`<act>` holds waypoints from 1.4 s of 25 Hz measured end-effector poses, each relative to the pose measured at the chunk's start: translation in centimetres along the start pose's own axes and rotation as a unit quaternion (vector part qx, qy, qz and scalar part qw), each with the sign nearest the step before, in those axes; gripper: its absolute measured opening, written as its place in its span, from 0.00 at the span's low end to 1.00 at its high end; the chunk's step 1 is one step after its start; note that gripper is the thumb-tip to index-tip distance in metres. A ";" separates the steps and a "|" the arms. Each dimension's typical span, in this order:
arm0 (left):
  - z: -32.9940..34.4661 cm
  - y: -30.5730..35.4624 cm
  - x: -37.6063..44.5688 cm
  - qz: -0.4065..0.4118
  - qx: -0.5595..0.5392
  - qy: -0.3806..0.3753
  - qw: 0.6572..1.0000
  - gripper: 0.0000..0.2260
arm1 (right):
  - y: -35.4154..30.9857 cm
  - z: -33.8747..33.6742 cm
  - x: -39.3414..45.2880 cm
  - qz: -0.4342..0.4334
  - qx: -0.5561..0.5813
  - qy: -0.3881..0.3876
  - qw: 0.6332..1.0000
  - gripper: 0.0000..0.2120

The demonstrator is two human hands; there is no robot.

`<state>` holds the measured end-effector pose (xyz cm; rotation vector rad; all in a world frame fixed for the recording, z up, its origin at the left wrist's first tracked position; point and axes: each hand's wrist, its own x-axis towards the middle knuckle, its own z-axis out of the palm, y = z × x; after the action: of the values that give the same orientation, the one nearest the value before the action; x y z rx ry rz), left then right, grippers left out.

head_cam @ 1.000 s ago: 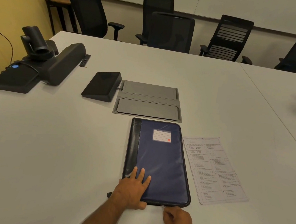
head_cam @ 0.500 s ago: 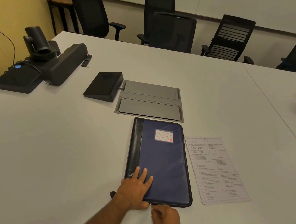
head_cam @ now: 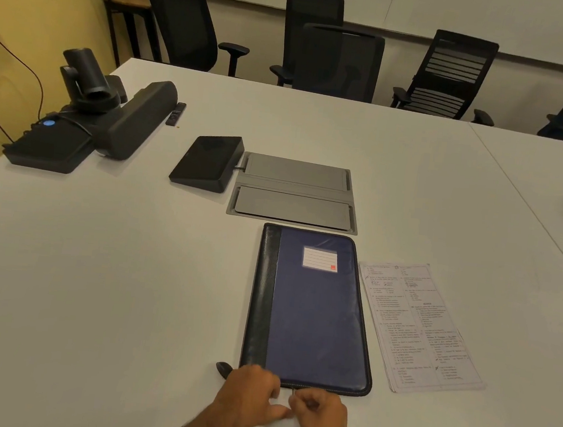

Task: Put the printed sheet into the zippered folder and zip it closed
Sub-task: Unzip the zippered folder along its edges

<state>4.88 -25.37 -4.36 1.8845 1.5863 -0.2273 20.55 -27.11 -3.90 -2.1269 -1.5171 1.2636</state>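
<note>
A dark blue zippered folder with a black spine strip and a white label lies flat and closed on the white table. The printed sheet lies on the table just right of it, outside the folder. My left hand rests curled at the folder's near left corner, fingers on its near edge. My right hand pinches the small metal zipper pull at the middle of the near edge. A black zipper tail sticks out left of the corner.
A grey cable hatch is set into the table beyond the folder, with a black touch panel to its left. A conference camera and speaker bar stand at the far left. Black office chairs line the far side.
My left hand has slid back off the folder's cover to its near left corner and curled. My right hand has moved left along the near edge with the zipper pull.
</note>
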 end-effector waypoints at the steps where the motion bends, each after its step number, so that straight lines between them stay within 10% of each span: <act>1: 0.3 0.2 0.1 -0.004 -0.023 0.004 1.000 0.23 | 0.0 0.1 0.0 0.001 0.012 -0.001 1.000 0.05; 13: 1.5 1.3 0.1 0.016 -0.053 0.075 0.996 0.16 | 0.9 -0.8 0.1 -0.153 -0.122 0.020 0.980 0.05; 24: 2.1 1.1 0.2 0.048 0.055 0.116 0.991 0.19 | 1.4 -4.1 2.5 -0.429 -0.431 0.085 0.789 0.14; 35: 1.9 -2.8 -1.9 0.070 0.106 0.171 0.977 0.14 | 1.7 -4.6 2.8 -0.478 -0.393 0.103 0.779 0.10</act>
<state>2.31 -27.92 -5.87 2.2894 1.6931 -0.0091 25.37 -24.13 -3.60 -1.2375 -2.7405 0.0026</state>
